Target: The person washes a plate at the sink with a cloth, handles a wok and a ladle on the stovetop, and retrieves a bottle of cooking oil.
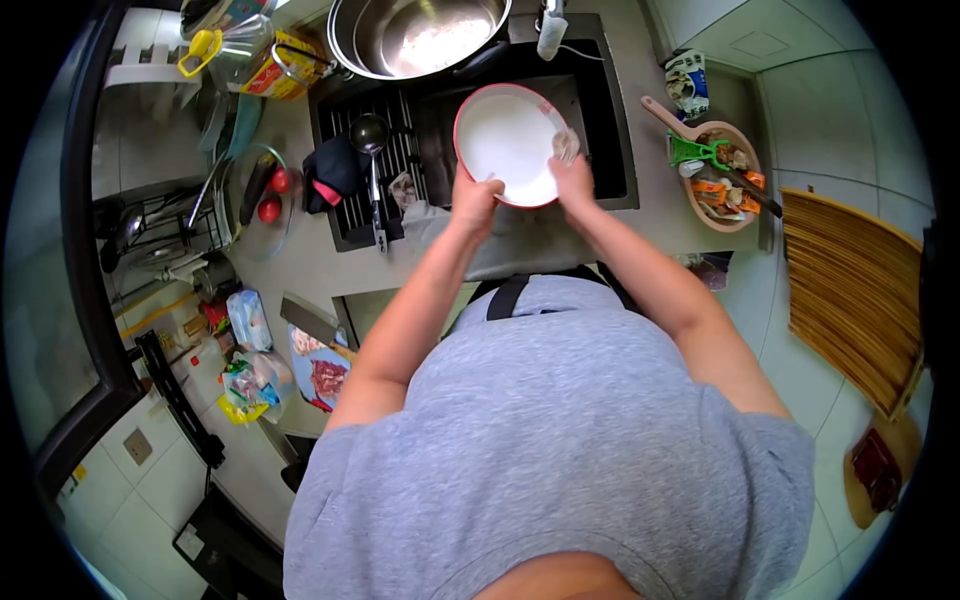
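Observation:
A white bowl (508, 142) with a red rim is held tilted over the dark sink (608, 130), its inside facing me. My left hand (478, 203) is closed on the lower left of its rim, thumb over the edge. At the lower right of the rim, my right hand (573, 186) is closed on a crumpled, pale dishcloth (565, 146), which touches the bowl's side. The right fingers are slightly blurred. Left of the bowl, a ladle (370, 135) lies on the sink's drain rack (398, 115).
A large metal pot (420, 40) stands behind the sink beside an oil bottle (245, 55). On the left are a glass dish (255, 235) with tomatoes and a cleaver (312, 318) near raw meat (328, 378). A pink basin (740, 140) of scraps sits right.

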A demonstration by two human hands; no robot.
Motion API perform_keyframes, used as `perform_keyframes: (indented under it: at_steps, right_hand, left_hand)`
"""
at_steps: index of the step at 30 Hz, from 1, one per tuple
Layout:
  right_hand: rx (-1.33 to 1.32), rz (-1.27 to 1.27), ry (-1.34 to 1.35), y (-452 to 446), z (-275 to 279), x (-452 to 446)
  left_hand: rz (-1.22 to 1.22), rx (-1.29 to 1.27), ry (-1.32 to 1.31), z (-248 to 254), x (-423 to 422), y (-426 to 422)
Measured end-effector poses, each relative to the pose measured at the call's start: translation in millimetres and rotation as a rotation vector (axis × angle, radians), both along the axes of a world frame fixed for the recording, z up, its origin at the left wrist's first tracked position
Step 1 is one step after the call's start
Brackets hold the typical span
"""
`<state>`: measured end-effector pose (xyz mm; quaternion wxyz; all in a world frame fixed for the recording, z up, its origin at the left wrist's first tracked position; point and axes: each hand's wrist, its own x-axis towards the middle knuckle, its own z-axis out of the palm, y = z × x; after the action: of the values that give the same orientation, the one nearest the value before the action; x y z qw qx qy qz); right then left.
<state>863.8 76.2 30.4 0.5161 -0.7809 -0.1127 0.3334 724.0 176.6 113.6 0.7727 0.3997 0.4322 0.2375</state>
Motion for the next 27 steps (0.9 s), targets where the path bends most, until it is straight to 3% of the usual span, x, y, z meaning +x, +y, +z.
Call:
perform_keyframes:
  at_steps: [1,2,4,6,7,10,12,14,16,18,22,25,27]
  right_hand:
    - [-0.061,-0.141,0.159,3,30,-22]
    - [0.031,-0.046,0.457,0,48,-30]
    - [-0.019,0.021,0.574,-1,29,-27]
    - [-0.147,0.272,0.149,3,20,13]
    - [-0.193,0.246,-0.311,9,7,30]
    - [-0.418,0.585,-0.396,32,69,72]
    - [-0.401,0.744,-0.218,48,68,109]
    - [-0.293,0.634,-0.464,62,51,151]
    - [-0.148,0.403,-0.426,93,33,201]
    - [-0.136,0.321,-0.645,126,38,244]
    - [-0.073,0.331,-0.872,191,55,288]
    - [-0.101,0.519,-0.664,217,44,309]
    - [-0.081,0.502,-0.675,223,30,316]
  left_hand:
    - [0.099,0.164,0.063,-22,7,-14]
    - [0.138,0.082,0.075,-2,15,-23]
    - [0.051,-0.125,0.049,-8,13,-15]
    - [-0.086,-0.253,0.091,-18,-1,9]
    - [-0.183,-0.306,0.058,-17,-9,22]
    - [-0.264,-0.428,-0.011,-18,-21,44]
    - [-0.249,-0.45,-0.019,-30,-21,47]
    - [-0.221,-0.481,-0.051,-40,-17,51]
    - [-0.207,-0.493,-0.102,-50,-12,52]
    - [-0.181,-0.514,-0.104,-45,-3,52]
    - [-0.177,-0.524,-0.1,-48,10,60]
    - [-0.191,-0.548,-0.047,-52,18,67]
    - [-0.17,-0.552,-0.053,-61,22,68]
